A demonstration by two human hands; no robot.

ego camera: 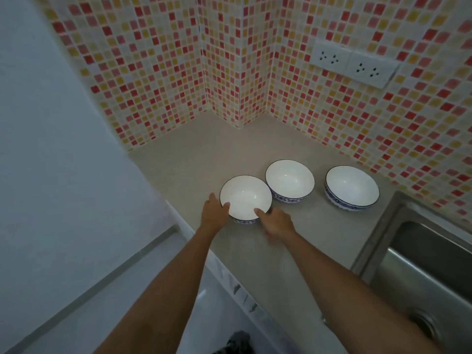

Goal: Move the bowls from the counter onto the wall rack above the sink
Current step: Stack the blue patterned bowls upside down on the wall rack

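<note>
Here both hands (214,213) (277,222) clasp the nearest bowl (245,196) (no readable markings).

Both bare forearms reached forward from the bottom edge, converging toward the same spot. Left hand (214,211) stretched out at the end of a nearly straight arm, back of the hand turned up, thumb (225,206) hooked over the near-left rim of the nearest bowl (245,198), other fingers wrapped down the outside and mostly hidden. Right hand (276,223) extended from the lower right, palm down, slightly blurred, one fingertip (258,211) laid over the near rim, remaining fingers spread loosely beside and below it. Hands near each other, not touching. No sleeves on either arm.
</note>
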